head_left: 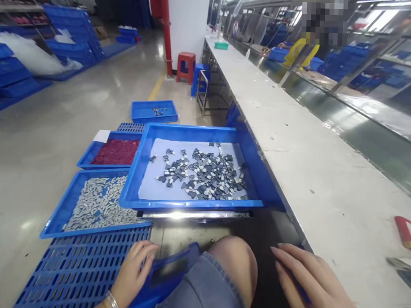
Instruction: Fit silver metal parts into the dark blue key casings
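Hands well apart, one on each side of the bare knee (237,258); no object shows in either. The left hand (132,268) is loosely curled, thumb off the fingers; the right hand (311,276) has its fingers stretched forward by the edge of the desk (309,166), though whether it touches I can't tell. Straight ahead, between and beyond them, sits a blue tray (190,204), long side crosswise to the person, so each hand faces one near corner. Its dark grey and white pieces (210,172) lie loose on a white sheet (152,186), bunched toward the right-hand side; neither hand looks clearly nearer to the heap. Ahead of the left hand, a lower tray (54,223) holds pale pieces (102,202). Right of the right hand, a red-wrapped item (407,233) lies on the desk.
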Action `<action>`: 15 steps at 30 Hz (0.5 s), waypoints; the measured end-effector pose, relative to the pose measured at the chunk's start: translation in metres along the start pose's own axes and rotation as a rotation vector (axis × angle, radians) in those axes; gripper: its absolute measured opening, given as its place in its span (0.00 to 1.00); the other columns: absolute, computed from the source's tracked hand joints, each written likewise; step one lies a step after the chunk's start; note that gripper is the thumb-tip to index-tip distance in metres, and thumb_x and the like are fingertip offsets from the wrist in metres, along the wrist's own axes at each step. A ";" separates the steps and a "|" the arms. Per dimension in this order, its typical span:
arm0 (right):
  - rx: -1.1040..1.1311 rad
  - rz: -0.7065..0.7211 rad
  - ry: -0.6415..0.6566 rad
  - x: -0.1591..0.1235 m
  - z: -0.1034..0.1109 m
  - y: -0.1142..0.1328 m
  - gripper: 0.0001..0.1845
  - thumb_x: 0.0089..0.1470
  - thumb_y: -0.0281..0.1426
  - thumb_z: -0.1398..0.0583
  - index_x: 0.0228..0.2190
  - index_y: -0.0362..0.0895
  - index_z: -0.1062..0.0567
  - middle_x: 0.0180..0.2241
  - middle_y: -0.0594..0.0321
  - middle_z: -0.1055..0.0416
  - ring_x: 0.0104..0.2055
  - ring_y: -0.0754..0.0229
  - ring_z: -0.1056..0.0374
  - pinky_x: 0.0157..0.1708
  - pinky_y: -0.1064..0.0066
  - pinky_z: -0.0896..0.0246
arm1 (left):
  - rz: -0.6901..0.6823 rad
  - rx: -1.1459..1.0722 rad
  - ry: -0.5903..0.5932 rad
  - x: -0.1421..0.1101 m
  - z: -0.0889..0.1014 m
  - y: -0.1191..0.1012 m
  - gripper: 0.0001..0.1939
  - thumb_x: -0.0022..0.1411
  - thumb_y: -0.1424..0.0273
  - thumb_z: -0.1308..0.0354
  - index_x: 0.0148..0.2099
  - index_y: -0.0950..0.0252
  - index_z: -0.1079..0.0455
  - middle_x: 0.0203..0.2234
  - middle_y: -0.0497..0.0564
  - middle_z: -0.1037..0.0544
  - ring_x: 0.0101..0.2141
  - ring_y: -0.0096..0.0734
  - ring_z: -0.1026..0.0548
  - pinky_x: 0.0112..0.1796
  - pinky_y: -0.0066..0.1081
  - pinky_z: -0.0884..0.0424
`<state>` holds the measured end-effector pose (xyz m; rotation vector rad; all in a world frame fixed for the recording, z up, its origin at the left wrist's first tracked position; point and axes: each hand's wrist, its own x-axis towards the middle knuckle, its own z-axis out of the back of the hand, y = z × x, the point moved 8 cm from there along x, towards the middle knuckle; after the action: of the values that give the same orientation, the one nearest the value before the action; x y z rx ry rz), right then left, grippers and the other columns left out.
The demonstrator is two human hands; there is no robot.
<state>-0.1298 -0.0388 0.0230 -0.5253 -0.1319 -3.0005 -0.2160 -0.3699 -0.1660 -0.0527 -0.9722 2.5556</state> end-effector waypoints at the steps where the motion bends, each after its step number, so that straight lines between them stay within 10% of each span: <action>1: 0.005 0.005 -0.001 0.003 -0.003 0.010 0.16 0.60 0.38 0.51 0.45 0.46 0.31 0.46 0.60 0.33 0.47 0.59 0.36 0.45 0.69 0.39 | 0.062 0.004 -0.034 -0.006 0.010 0.019 0.09 0.62 0.70 0.49 0.44 0.60 0.30 0.38 0.52 0.26 0.41 0.38 0.27 0.42 0.40 0.29; 5: 0.035 0.027 -0.031 0.008 -0.008 0.040 0.16 0.61 0.39 0.51 0.44 0.47 0.30 0.46 0.61 0.33 0.47 0.59 0.35 0.48 0.69 0.41 | 0.283 0.002 -0.167 -0.031 0.042 0.078 0.12 0.64 0.65 0.48 0.45 0.66 0.33 0.39 0.52 0.26 0.37 0.34 0.26 0.37 0.39 0.28; 10: 0.084 -0.009 -0.063 0.002 -0.021 0.044 0.15 0.60 0.39 0.50 0.40 0.48 0.28 0.40 0.62 0.29 0.41 0.61 0.31 0.42 0.70 0.35 | 0.366 -0.058 -0.254 -0.049 0.062 0.088 0.14 0.63 0.62 0.48 0.46 0.66 0.33 0.40 0.53 0.27 0.38 0.35 0.27 0.37 0.38 0.27; 15: 0.254 -0.237 0.291 -0.020 -0.097 0.025 0.14 0.58 0.35 0.50 0.36 0.48 0.25 0.36 0.63 0.26 0.40 0.59 0.30 0.40 0.69 0.35 | 0.404 -0.121 -0.354 -0.031 0.095 0.086 0.16 0.62 0.59 0.49 0.47 0.63 0.33 0.44 0.55 0.31 0.44 0.42 0.30 0.43 0.44 0.30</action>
<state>-0.1406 -0.0714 -0.0727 -0.0478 -0.5801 -3.1736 -0.2347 -0.4995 -0.1527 0.1961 -1.3673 2.9325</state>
